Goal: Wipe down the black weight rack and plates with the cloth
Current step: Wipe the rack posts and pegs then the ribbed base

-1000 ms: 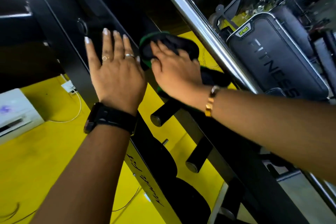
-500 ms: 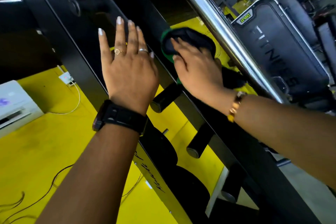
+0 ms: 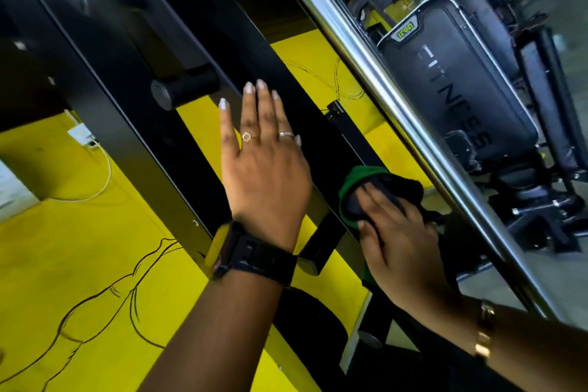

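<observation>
The black weight rack (image 3: 133,124) runs diagonally through the head view, with round black pegs (image 3: 187,89) sticking out of its upright. My left hand (image 3: 264,165) lies flat with straight fingers against the rack's black upright. To its right, my right hand (image 3: 397,239) presses a dark cloth with a green edge (image 3: 359,184) against the same upright, fingers spread over the cloth. A black weight plate (image 3: 311,318) shows below my left wrist, partly hidden by my arm.
A chrome bar (image 3: 381,79) crosses diagonally just right of the cloth. Behind it stands a black padded bench marked FITNESS (image 3: 455,89). A yellow wall (image 3: 63,264) with black line drawing lies behind the rack, with a white cable (image 3: 105,175) at the left.
My right hand has slid the cloth down the upright, from above the left hand to below it. The view has shifted, and my left hand stays flat on the rack.
</observation>
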A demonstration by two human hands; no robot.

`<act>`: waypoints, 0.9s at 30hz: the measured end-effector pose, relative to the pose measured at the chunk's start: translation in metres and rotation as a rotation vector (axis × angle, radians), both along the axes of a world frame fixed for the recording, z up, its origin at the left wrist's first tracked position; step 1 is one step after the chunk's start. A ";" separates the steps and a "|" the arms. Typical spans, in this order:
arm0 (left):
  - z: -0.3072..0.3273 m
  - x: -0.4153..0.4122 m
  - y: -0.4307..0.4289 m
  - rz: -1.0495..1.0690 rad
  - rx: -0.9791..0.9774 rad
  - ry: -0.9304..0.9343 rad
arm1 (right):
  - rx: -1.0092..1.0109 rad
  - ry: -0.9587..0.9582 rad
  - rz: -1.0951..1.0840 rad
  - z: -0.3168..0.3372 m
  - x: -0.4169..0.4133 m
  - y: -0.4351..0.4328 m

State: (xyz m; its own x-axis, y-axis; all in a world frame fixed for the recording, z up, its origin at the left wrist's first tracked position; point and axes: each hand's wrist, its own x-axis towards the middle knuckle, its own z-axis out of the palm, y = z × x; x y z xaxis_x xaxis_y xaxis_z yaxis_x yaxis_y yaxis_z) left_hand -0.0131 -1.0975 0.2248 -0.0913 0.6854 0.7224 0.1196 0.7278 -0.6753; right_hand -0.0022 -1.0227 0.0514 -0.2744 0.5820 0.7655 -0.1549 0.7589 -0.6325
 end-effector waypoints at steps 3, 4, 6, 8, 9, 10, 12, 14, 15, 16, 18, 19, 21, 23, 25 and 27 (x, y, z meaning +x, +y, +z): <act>-0.008 0.000 -0.001 -0.003 -0.003 -0.004 | -0.196 -0.043 0.035 0.024 -0.001 0.002; -0.012 0.000 -0.002 -0.002 -0.008 -0.008 | -0.290 -0.076 0.088 0.029 -0.003 0.004; -0.018 0.001 -0.003 -0.008 -0.024 -0.009 | -0.364 -0.142 0.128 0.033 -0.002 0.006; -0.026 0.001 -0.004 -0.012 -0.037 -0.006 | -0.237 -0.088 0.076 0.029 0.004 -0.001; -0.032 0.001 -0.005 -0.013 -0.041 -0.010 | -0.156 -0.084 0.059 0.019 0.006 -0.007; -0.037 0.000 -0.006 -0.015 -0.045 -0.010 | -0.092 -0.083 0.053 0.007 0.007 -0.011; -0.049 -0.003 -0.007 -0.023 -0.051 -0.005 | -0.035 -0.098 0.035 -0.026 0.009 -0.017; -0.058 -0.005 -0.008 -0.025 -0.069 0.010 | -0.042 -0.103 0.032 -0.055 0.009 -0.016; -0.061 -0.006 -0.008 -0.028 -0.078 0.016 | -0.061 -0.096 0.058 -0.065 0.008 -0.013; -0.064 -0.006 -0.008 -0.034 -0.084 0.018 | -0.096 -0.091 0.087 -0.071 0.007 -0.010; -0.068 -0.006 -0.008 -0.042 -0.080 0.011 | -0.204 -0.081 0.071 -0.067 0.001 -0.003; -0.070 -0.006 -0.008 -0.045 -0.080 0.000 | -0.278 -0.089 0.060 -0.059 -0.002 0.001; -0.073 -0.005 -0.007 -0.061 -0.079 -0.024 | -0.408 -0.126 0.089 -0.041 -0.006 0.009; -0.077 -0.006 -0.006 -0.075 -0.077 -0.025 | -0.397 -0.130 0.101 -0.034 -0.003 0.010; -0.082 -0.008 -0.006 -0.075 -0.078 -0.026 | -0.252 -0.141 0.065 -0.044 0.002 0.000; -0.089 -0.012 -0.005 -0.070 -0.070 0.008 | -0.125 -0.140 0.035 -0.064 0.010 -0.014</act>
